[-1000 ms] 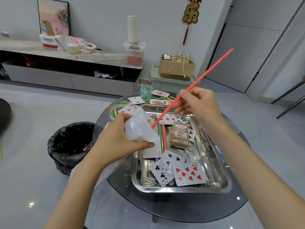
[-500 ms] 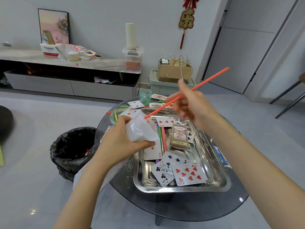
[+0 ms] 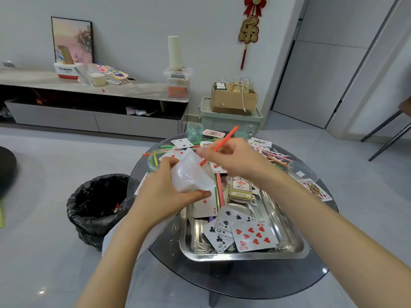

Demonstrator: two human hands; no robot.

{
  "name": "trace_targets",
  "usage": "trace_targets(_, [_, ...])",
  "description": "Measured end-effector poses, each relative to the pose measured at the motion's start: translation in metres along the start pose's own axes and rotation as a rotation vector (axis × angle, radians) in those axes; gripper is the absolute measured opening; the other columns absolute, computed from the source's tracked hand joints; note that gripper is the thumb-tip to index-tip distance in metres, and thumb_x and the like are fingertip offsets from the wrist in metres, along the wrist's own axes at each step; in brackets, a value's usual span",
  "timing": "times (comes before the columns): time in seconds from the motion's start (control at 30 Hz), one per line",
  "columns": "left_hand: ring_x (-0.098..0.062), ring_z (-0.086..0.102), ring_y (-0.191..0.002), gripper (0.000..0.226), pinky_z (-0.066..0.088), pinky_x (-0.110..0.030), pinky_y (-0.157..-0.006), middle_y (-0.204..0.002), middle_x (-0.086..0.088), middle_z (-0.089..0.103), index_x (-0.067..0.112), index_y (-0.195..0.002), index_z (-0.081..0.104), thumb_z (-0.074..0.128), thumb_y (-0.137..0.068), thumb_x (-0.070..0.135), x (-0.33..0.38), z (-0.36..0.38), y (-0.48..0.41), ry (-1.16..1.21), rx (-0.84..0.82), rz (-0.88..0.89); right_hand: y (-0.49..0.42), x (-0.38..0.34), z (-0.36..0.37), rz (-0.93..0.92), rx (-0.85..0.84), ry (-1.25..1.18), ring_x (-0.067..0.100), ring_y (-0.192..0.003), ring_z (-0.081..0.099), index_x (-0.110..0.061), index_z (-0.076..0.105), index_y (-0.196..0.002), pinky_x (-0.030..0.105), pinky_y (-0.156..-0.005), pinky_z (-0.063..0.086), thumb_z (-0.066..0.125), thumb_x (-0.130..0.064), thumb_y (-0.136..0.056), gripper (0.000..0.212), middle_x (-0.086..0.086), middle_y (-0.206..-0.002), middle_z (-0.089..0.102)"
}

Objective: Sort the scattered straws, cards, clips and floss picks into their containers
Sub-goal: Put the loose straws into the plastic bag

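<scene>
Over tray point(image 3: 244, 256) | red straw point(image 3: 225, 138) slants up-right | lower tip at bag point(image 3: 191, 177)

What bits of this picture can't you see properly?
Head view:
The red straw: its middle is hidden by the right hand, and its lower end is lost at the cloudy bag.
Inside the cloudy bag: the left hand and the cloudy plastic hide it.
Paper clips in the tray: too small to count.
Chair: cut off by the right edge.
</scene>
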State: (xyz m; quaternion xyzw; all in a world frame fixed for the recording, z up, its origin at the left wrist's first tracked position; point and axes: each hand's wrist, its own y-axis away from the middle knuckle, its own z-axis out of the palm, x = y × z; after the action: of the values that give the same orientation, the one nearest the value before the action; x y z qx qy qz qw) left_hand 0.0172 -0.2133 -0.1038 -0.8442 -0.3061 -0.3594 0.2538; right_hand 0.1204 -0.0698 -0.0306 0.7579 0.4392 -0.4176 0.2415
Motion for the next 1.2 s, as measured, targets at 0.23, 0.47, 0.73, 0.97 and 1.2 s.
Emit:
trace_targets(0.23, [-0.011, 0.056, -0.093, 0.084, 0.05, -0.034, -0.079, -0.101, 0.02, 0.052, 0.036, -0.113, 0.035, 0.079, -0.048, 0.065, -0.003, -0.003, 0.0, 0.015, 0.015, -0.014, 0.004, -0.005, -0.012, -0.238, 0.227, -0.269, 0.009, -0.065, 0.064, -0.003, 0.067, -0.093, 0.02, -0.061, 0.055, 0.054, -0.002, -0.094, 0.013, 0.007, -0.079, 0.069])
trace_targets(0.47, [-0.015, 0.057, -0.1, 0.094, 0.049, -0.034, -0.083, -0.113, 0.012, 0.057, 0.034, -0.126, 0.035, 0.078, -0.049, 0.066, 0.0, -0.002, 0.001, 0.009, 0.019, 0.007, 0.017, 0.024, -0.008, -0.243, 0.099, -0.186, 0.006, -0.086, 0.07, -0.016, 0.07, -0.1, 0.02, -0.078, 0.056, 0.051, -0.005, -0.095, 0.022, -0.002, -0.091, 0.074])
trace_targets(0.73, [-0.007, 0.046, -0.092, 0.112, 0.035, -0.027, -0.076, -0.104, 0.023, 0.046, 0.042, -0.138, 0.032, 0.049, -0.039, 0.09, 0.019, 0.013, -0.005, -0.121, 0.017, 0.11, 0.006, 0.144, -0.092, 0.255, 0.339, 0.478, 0.011, -0.081, 0.057, -0.011, 0.072, -0.101, 0.023, -0.072, 0.041, 0.06, -0.009, -0.09, 0.016, 0.006, -0.101, 0.07])
trace_targets(0.97, [-0.016, 0.054, -0.106, 0.118, 0.043, -0.033, -0.08, -0.12, 0.015, 0.056, 0.033, -0.14, 0.035, 0.05, -0.038, 0.09, 0.025, 0.032, -0.01, -0.244, -0.027, 0.135, -0.002, 0.186, -0.098, 0.339, 0.224, 0.573, 0.017, -0.073, 0.063, -0.007, 0.073, -0.09, 0.035, -0.073, 0.056, 0.068, -0.017, -0.085, 0.012, 0.007, -0.082, 0.071])
trace_targets(1.2, [-0.01, 0.048, -0.089, 0.113, 0.038, -0.031, -0.073, -0.102, 0.021, 0.05, 0.037, -0.14, 0.035, 0.056, -0.041, 0.085, 0.027, 0.032, -0.007, -0.256, -0.035, 0.122, -0.019, 0.194, -0.105, 0.408, 0.056, 0.556, 0.015, -0.057, 0.06, 0.0, 0.074, -0.08, 0.029, -0.065, 0.055, 0.066, -0.009, -0.082, 0.013, 0.013, -0.076, 0.072])
